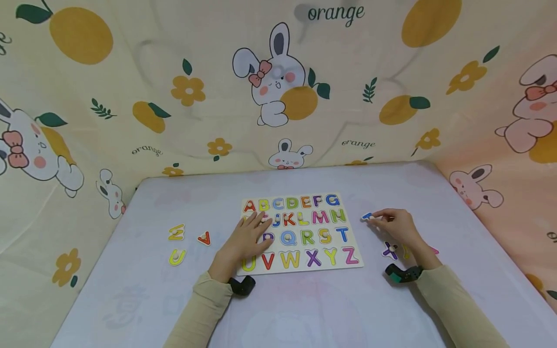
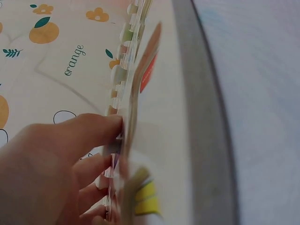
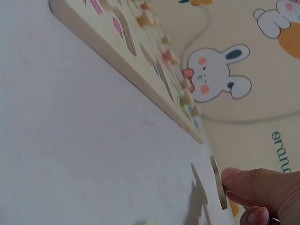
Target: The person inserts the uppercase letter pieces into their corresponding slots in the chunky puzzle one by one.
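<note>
In the head view, my left hand (image 1: 250, 237) rests on the left part of a white alphabet puzzle board (image 1: 321, 274), fingers spread and covering some letters. The left wrist view shows its thumb (image 2: 93, 129) touching the board's face among the pegs. Just right of the board, my right hand (image 1: 398, 224) pinches a small blue letter piece (image 1: 367, 216), which looks like a T. In the right wrist view that letter piece (image 3: 219, 183) appears edge-on at the fingertips, above its shadow. Many colourful letters sit on the board, several with knobs.
Left of the board lie a red V piece (image 1: 206, 239), a yellow U piece (image 1: 183, 259) and a yellow W-like piece (image 1: 176, 232). Near my right wrist are a purple X piece (image 1: 390, 250), a yellow-green piece (image 1: 406, 251) and a partly hidden pink piece (image 1: 434, 250).
</note>
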`<move>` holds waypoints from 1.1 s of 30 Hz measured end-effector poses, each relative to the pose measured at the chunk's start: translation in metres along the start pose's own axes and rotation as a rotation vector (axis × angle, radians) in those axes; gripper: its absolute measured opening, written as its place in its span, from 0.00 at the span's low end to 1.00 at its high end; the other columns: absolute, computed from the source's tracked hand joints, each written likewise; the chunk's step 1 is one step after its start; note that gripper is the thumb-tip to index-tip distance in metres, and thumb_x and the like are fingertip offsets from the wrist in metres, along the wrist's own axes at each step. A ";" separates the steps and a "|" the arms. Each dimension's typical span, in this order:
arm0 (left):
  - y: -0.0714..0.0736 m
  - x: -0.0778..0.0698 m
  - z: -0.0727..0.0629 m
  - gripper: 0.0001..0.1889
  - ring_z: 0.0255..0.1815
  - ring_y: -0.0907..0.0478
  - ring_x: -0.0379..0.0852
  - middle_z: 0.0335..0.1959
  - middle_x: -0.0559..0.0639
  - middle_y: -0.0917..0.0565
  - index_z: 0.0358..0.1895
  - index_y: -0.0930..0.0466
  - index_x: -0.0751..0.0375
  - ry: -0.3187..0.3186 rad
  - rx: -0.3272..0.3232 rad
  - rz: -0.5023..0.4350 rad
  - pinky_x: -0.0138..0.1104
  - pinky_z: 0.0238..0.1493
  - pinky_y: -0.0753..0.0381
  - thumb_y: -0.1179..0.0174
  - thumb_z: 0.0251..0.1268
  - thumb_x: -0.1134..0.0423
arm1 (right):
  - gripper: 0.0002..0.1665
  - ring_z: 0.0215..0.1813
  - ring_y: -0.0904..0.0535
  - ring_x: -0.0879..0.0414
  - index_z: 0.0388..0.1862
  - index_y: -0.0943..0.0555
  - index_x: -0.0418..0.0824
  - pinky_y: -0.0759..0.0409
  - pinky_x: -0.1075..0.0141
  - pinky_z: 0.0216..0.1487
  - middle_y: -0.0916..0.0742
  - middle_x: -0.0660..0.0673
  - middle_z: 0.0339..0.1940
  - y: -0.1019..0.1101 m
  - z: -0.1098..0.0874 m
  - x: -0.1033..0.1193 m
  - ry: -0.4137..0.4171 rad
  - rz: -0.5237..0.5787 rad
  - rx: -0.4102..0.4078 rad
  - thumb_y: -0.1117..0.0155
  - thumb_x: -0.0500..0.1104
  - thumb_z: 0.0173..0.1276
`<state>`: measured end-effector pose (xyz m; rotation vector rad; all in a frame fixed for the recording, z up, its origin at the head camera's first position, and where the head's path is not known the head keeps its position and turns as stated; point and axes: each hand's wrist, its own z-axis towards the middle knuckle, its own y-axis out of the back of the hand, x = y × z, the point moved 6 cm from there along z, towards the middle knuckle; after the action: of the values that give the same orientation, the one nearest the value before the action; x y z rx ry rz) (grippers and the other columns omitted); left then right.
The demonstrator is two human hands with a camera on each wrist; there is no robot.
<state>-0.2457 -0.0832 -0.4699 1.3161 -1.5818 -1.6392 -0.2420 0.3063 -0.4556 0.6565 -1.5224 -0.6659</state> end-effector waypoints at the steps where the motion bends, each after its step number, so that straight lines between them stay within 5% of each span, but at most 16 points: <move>1: 0.000 0.000 0.000 0.33 0.82 0.55 0.54 0.80 0.50 0.48 0.75 0.43 0.45 0.002 0.000 0.000 0.55 0.79 0.53 0.53 0.69 0.40 | 0.21 0.33 0.33 0.55 0.50 0.18 0.32 0.37 0.70 0.25 0.26 0.46 0.25 -0.001 -0.001 0.002 0.001 0.002 0.000 0.35 0.47 0.66; 17: 0.003 -0.002 -0.002 0.33 0.82 0.54 0.55 0.80 0.51 0.47 0.74 0.41 0.45 -0.001 -0.006 -0.007 0.56 0.78 0.51 0.52 0.68 0.41 | 0.19 0.31 0.32 0.57 0.45 0.16 0.34 0.36 0.70 0.25 0.26 0.49 0.22 -0.021 -0.007 0.020 -0.016 0.063 0.029 0.31 0.47 0.62; 33: 0.002 -0.001 -0.001 0.33 0.82 0.54 0.54 0.80 0.50 0.47 0.74 0.41 0.45 -0.006 -0.012 -0.008 0.56 0.78 0.51 0.52 0.68 0.40 | 0.15 0.29 0.33 0.58 0.37 0.15 0.34 0.38 0.72 0.26 0.28 0.51 0.18 -0.050 -0.012 0.039 0.053 0.079 0.049 0.29 0.45 0.60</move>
<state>-0.2454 -0.0831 -0.4678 1.3146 -1.5695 -1.6568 -0.2309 0.2437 -0.4661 0.6431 -1.5117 -0.5493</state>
